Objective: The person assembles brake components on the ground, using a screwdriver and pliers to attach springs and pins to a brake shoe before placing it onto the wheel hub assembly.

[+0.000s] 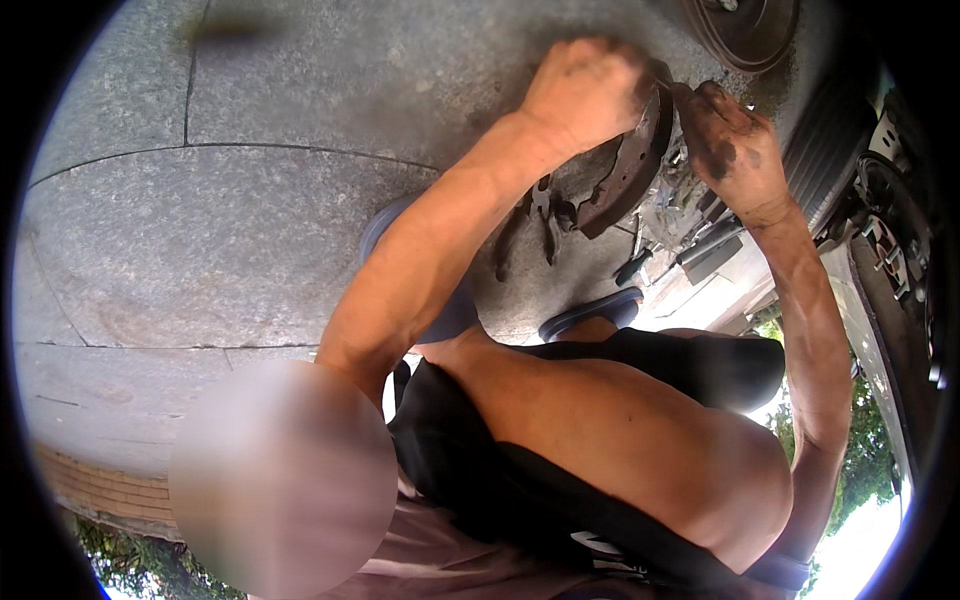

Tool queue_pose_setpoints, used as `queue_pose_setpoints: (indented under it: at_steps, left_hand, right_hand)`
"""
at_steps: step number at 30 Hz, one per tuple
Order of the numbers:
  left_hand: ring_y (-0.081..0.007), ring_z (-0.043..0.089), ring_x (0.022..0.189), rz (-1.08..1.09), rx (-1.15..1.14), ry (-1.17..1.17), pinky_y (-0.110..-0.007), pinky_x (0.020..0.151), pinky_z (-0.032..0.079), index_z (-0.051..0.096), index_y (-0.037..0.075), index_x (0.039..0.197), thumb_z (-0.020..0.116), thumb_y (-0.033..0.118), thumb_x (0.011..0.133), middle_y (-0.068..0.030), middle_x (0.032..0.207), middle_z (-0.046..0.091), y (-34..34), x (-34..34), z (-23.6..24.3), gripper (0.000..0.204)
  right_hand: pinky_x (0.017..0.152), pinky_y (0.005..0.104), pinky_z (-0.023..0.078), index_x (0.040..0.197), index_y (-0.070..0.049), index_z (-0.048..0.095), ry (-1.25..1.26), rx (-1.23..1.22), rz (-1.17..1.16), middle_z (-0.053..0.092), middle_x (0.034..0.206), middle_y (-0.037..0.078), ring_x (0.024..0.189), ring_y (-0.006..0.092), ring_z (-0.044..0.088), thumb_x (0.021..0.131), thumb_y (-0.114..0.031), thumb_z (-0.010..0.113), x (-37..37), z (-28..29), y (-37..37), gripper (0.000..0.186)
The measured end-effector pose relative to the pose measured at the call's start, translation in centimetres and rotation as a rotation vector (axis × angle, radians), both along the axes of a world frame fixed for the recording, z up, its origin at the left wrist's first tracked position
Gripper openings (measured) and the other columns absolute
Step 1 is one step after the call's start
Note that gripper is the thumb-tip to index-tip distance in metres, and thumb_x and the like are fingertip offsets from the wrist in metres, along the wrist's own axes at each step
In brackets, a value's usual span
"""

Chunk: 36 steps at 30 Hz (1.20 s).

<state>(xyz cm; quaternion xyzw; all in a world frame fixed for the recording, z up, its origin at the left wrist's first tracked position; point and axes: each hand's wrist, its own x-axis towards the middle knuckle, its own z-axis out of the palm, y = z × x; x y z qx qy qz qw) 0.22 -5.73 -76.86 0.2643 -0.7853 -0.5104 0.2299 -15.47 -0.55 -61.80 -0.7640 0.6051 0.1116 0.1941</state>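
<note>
A curved, rust-brown brake shoe (652,150) stands tilted over the paving, its upper end between my two hands. My left hand (592,88) is closed around that upper end, and its fingertips are partly blurred. Opposite it, my right hand (735,150), stained with black grease, is pinched shut close to the same end. A small dark piece shows at its fingertips, too unclear to name. Below my left wrist lie dark metal parts (545,220), partly hidden behind my forearm.
A round rusty drum (750,35) sits at the far right, with a black tyre (830,130) nearer. Several small tools and loose parts (680,215) lie below my right hand. A sandalled foot (592,315) and my bent knee (740,480) are close by. Grey stone paving (270,230) spreads left.
</note>
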Motion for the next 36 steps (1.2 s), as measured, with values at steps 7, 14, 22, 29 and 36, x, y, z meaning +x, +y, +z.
queue_pose_setpoints:
  at_steps: [7,14,22,29,36]
  left_hand:
    - [-0.0335,0.073,0.084,0.094,0.087,-0.012,-0.040,0.080,0.059,0.075,0.004,0.102,0.077,0.025,0.083,-0.0142,0.091,0.075,-0.5,0.5,1.1,0.029]
    - [-0.0383,0.073,0.091,0.194,0.401,-0.262,-0.044,0.085,0.058,0.071,-0.004,0.104,0.076,0.028,0.085,-0.0204,0.091,0.075,1.2,0.7,4.9,0.038]
    - [-0.0411,0.071,0.093,0.427,0.627,-0.143,-0.046,0.086,0.054,0.074,0.000,0.099,0.074,0.026,0.087,-0.0242,0.091,0.073,3.5,-2.0,5.1,0.029]
    - [-0.0434,0.069,0.094,0.350,0.639,-0.096,-0.046,0.084,0.054,0.073,0.001,0.103,0.069,0.016,0.089,-0.0228,0.095,0.073,4.1,-2.5,5.4,0.021]
    - [-0.0173,0.068,0.076,0.086,0.687,-0.016,-0.033,0.075,0.053,0.074,-0.001,0.102,0.074,0.014,0.089,-0.0129,0.084,0.075,4.8,-3.1,4.7,0.020]
  right_hand:
    - [0.078,0.0366,0.060,0.119,-0.002,0.068,-0.040,-0.053,-0.073,0.069,0.107,0.016,0.089,0.0315,0.071,0.069,-0.001,0.071,-0.3,-0.4,1.0,0.050]
    - [0.078,0.0413,0.058,0.118,-0.002,0.067,-0.081,-0.014,-0.100,0.068,0.106,0.016,0.089,0.0355,0.069,0.072,0.002,0.070,-1.0,0.5,0.3,0.046]
    - [0.084,0.0418,0.056,0.113,-0.002,0.070,-0.112,-0.029,-0.080,0.069,0.104,0.016,0.092,0.0367,0.068,0.076,0.000,0.071,-0.8,0.8,-1.2,0.037]
    - [0.086,0.0427,0.056,0.109,-0.002,0.071,-0.081,-0.062,-0.173,0.070,0.102,0.014,0.094,0.0364,0.068,0.077,-0.005,0.070,-1.1,0.7,1.1,0.032]
    - [0.095,0.0431,0.053,0.106,-0.003,0.071,-0.016,-0.102,-0.387,0.069,0.109,0.014,0.106,0.0348,0.064,0.075,-0.007,0.068,-0.7,2.8,4.9,0.031]
